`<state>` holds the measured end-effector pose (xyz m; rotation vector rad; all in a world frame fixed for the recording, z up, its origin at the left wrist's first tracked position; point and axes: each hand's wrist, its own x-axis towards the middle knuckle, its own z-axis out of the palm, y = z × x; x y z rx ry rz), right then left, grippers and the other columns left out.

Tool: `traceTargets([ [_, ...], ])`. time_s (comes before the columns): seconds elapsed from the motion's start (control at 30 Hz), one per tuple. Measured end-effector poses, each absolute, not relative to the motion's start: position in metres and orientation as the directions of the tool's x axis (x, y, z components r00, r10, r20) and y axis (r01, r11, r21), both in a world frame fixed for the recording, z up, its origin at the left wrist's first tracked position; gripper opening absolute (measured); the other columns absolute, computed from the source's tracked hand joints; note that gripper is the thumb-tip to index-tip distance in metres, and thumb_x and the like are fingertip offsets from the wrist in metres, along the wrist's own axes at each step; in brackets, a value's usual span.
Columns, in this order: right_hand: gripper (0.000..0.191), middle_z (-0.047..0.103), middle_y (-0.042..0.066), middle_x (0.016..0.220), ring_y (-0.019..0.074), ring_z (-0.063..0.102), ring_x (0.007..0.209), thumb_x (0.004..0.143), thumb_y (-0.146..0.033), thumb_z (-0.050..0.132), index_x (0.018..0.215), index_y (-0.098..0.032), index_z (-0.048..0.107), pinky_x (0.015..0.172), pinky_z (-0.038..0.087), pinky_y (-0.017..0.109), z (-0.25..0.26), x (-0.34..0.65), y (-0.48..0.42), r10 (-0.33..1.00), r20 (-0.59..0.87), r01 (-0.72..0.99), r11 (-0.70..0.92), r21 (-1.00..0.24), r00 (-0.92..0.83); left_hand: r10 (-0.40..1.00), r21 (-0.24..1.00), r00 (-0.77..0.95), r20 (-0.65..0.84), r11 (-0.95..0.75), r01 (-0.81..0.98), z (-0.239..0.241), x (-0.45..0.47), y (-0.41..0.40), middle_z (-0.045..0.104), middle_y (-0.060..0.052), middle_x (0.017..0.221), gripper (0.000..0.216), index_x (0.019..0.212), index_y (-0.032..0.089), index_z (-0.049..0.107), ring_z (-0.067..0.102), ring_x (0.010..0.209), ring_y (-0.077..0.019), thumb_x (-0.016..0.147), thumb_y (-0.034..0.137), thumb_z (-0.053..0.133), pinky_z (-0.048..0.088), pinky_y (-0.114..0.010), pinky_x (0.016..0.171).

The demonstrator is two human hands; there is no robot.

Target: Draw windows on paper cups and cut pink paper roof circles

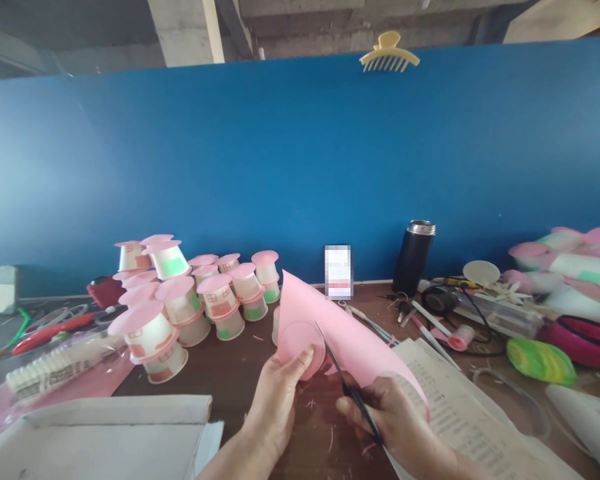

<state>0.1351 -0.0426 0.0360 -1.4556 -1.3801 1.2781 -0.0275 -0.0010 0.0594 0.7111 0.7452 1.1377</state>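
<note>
My left hand (279, 393) is closed on a sheet of pink paper (343, 320), thumb pressed on a round shape (300, 340) near the sheet's lower left. I cannot tell whether that circle is drawn or a separate disc. My right hand (393, 413) grips a pair of dark scissors (353, 393), whose blades meet the paper just right of the circle. The sheet curls over toward the right wrist. Beyond the left hand stand stacked white paper cups (177, 303) with pink round tops and red and green drawings.
A white open box (105, 433) lies front left, near a sleeve of nested cups (63, 363). Printed paper (460, 413) lies under the right forearm. A black bottle (414, 260), a phone-like white rectangle (339, 273) and cluttered tools stand behind. A blue partition (280, 153) closes off the back.
</note>
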Motion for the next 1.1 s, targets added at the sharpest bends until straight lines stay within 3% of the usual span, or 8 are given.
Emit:
traceTargets([
  [0.37, 0.049, 0.045, -0.005, 0.044, 0.0075, 0.041, 0.039, 0.069, -0.061, 0.07, 0.052, -0.018, 0.053, 0.039, 0.036, 0.019, 0.0309, 0.1349, -0.0432, 0.985, -0.15, 0.224, -0.127, -0.966, -0.09, 0.946, 0.81, 0.295, -0.137, 0.278, -0.516, 0.0578, -0.0256, -0.0018, 0.076, -0.017, 0.085, 0.029, 0.094, 0.006, 0.072, 0.071, 0.086, -0.0297, 0.08, 0.032, 0.072, 0.054, -0.039, 0.078],
  [0.77, 0.054, 0.044, -0.005, 0.044, 0.006, 0.038, 0.038, 0.07, -0.067, 0.065, 0.055, -0.017, 0.052, 0.039, 0.036, 0.019, 0.0317, 0.1332, -0.0434, 0.983, -0.162, 0.197, -0.142, -0.97, -0.089, 0.956, 0.827, 0.25, -0.152, 0.261, -0.498, 0.0597, -0.025, -0.0015, 0.076, -0.016, 0.084, 0.032, 0.092, 0.006, 0.071, 0.072, 0.078, -0.027, 0.077, 0.034, 0.075, 0.055, -0.036, 0.076],
  [1.1, 0.059, 0.047, -0.004, 0.046, 0.0062, 0.04, 0.04, 0.07, -0.073, 0.063, 0.058, -0.016, 0.055, 0.04, 0.038, 0.018, 0.0306, 0.1359, -0.0432, 0.981, -0.157, 0.196, -0.132, -0.972, -0.117, 0.963, 0.841, 0.228, -0.144, 0.24, -0.485, 0.0598, -0.0259, -0.0001, 0.077, -0.016, 0.088, 0.035, 0.094, 0.007, 0.073, 0.072, 0.082, -0.0266, 0.074, 0.035, 0.078, 0.054, -0.035, 0.079],
])
